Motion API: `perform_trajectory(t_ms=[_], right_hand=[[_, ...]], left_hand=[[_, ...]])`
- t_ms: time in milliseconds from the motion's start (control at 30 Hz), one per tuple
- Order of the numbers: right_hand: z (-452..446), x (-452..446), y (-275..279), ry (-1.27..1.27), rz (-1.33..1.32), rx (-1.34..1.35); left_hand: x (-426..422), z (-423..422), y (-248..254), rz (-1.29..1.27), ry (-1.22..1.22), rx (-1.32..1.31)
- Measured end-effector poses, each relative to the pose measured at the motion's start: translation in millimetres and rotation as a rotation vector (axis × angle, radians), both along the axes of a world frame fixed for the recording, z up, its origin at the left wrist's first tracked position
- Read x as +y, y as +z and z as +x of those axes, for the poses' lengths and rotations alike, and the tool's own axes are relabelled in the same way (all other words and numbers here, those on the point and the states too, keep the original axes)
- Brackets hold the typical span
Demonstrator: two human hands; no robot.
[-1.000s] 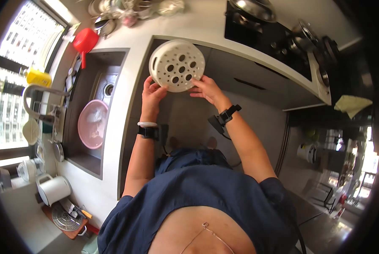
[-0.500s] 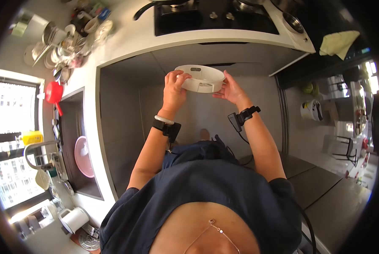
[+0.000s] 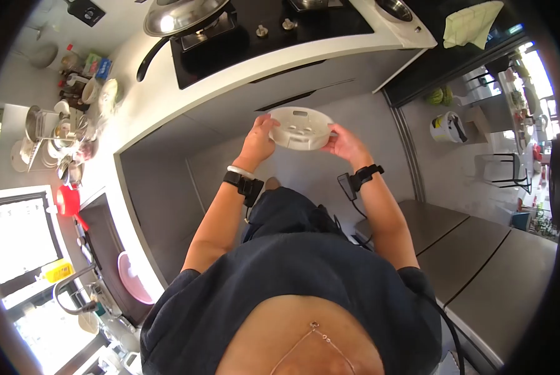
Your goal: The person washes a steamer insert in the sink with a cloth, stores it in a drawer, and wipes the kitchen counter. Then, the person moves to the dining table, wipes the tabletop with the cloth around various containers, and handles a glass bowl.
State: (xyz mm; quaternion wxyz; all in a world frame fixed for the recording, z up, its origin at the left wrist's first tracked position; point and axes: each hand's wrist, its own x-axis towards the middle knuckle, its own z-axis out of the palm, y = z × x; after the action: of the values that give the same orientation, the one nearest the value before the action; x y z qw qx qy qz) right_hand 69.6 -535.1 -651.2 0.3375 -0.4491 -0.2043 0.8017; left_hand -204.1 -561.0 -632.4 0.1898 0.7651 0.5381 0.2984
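Note:
Between my two hands, in front of my body, is a white plastic steamer basket [image 3: 300, 139], shallow and round, with slots in its wall and several holes in its floor. My left hand [image 3: 258, 139] grips its left rim, thumb and fingers closed over the edge. On the opposite side my right hand [image 3: 347, 145] pinches the right rim. The basket is up in the air, tilted so that its inside faces me. Nothing can be seen inside it.
A black hob [image 3: 273, 31] with a lidded pan [image 3: 183, 15] lies ahead on the white counter. To the left are a dish rack [image 3: 48, 134], a red pan [image 3: 68, 200] and a pink basin [image 3: 131, 278] in the sink. Grey cabinets [image 3: 480, 256] stand at right.
My body and view have turned to the right, so the hob and sink have shifted in view. The basket stays in both hands and is tilted more, showing its holed floor.

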Motion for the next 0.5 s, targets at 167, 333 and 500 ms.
perform_trajectory(t_ms=[167, 333, 500], right_hand=[[-6, 22, -26, -0.027, -0.101, -0.018], [-22, 41, -36, 0.057, -0.055, -0.030], [-25, 82, -72, 0.213, -0.133, -0.030]], left_hand=[[27, -3, -23, -0.332, 0.166, -0.257], [42, -2, -30, -0.732, 0.538, -0.403], [49, -13, -78, -0.937, 0.599, -0.459]])
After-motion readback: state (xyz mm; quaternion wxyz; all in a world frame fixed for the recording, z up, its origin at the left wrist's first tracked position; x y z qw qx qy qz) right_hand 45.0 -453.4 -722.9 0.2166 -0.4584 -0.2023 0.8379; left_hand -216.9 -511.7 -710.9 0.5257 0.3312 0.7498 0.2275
